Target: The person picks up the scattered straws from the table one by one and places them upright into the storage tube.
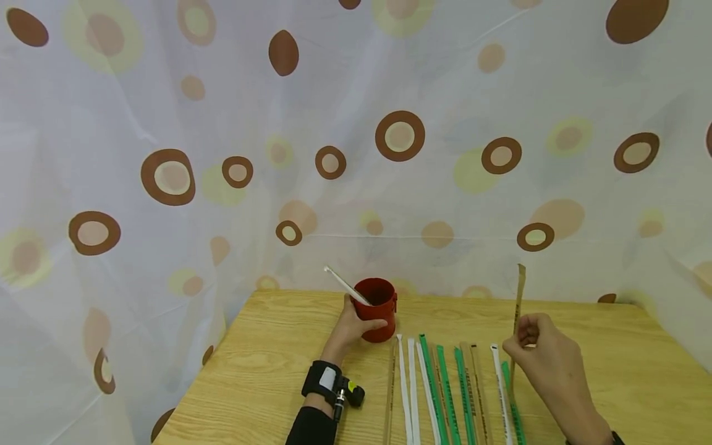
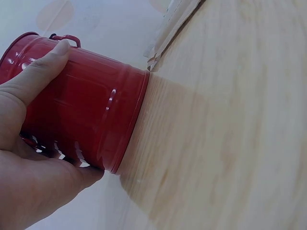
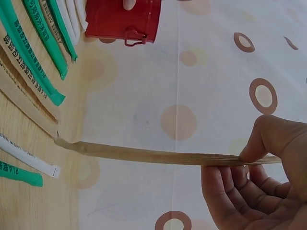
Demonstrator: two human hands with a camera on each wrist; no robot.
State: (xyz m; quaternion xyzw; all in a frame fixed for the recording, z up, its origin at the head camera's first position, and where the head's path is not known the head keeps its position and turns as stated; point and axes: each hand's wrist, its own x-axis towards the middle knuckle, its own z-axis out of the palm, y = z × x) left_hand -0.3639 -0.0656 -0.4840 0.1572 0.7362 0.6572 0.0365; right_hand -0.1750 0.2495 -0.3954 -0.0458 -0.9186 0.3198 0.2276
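My left hand (image 1: 351,322) grips a small red metal bucket (image 1: 384,330) by its side, thumb across the front. In the left wrist view the bucket (image 2: 91,96) stands on the wooden tabletop. A white straw (image 1: 346,284) leans out over the bucket's left rim. Off to the right, my right hand (image 1: 553,368) pinches a brown paper-wrapped straw (image 1: 520,290) between thumb and fingers, holding it upright. In the right wrist view this brown straw (image 3: 144,154) has printing hidden from that side, and its lower end comes near the table.
Several wrapped straws lie side by side between my hands: brown (image 1: 391,395), white (image 1: 413,389) and green (image 1: 447,392). A white straw (image 1: 502,392) and a green one (image 1: 517,414) lie nearest my right hand. A dotted curtain (image 1: 445,278) hangs behind the wooden table (image 1: 267,371).
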